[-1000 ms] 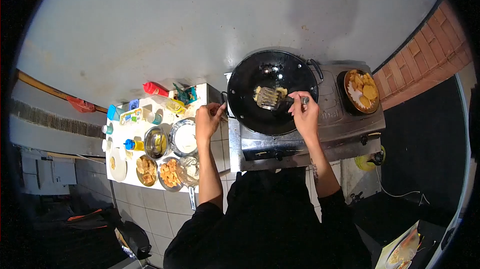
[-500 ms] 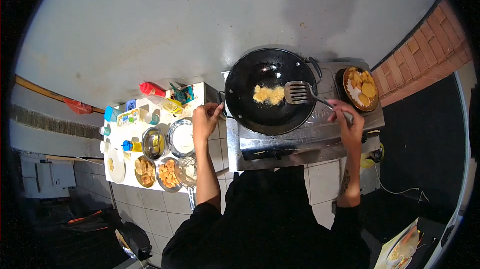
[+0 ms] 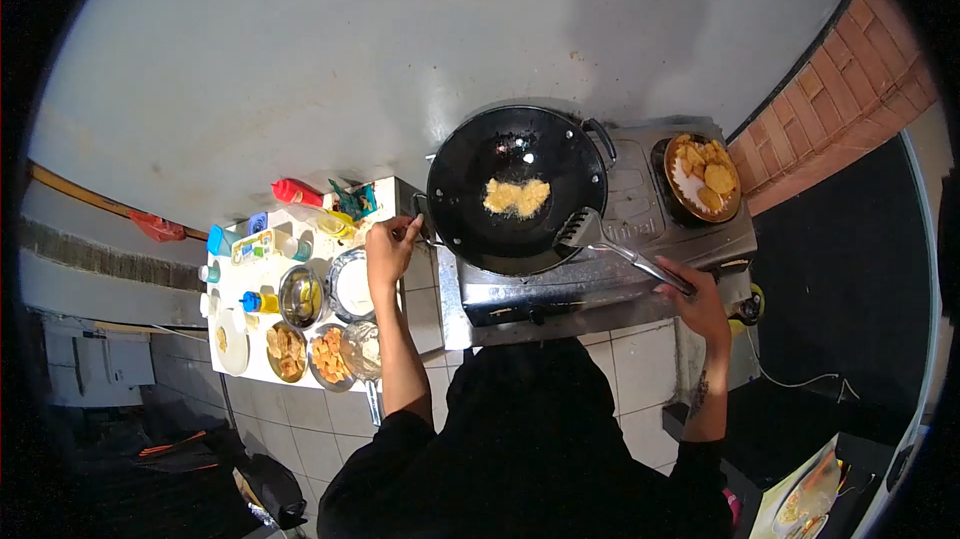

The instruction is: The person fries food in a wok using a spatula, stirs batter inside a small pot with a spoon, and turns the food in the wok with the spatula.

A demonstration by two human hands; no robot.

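We see left hand (image 3: 392,251) pinching one of round black wok's (image 3: 515,241) two handles (image 3: 418,205); right hand (image 3: 697,297) wrapping one slotted steel spatula (image 3: 622,250) over rim; room around one golden fritter (image 3: 517,200).

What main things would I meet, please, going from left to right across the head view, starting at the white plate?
White plate → steel bowl → left hand → black wok → right hand → brick wall.
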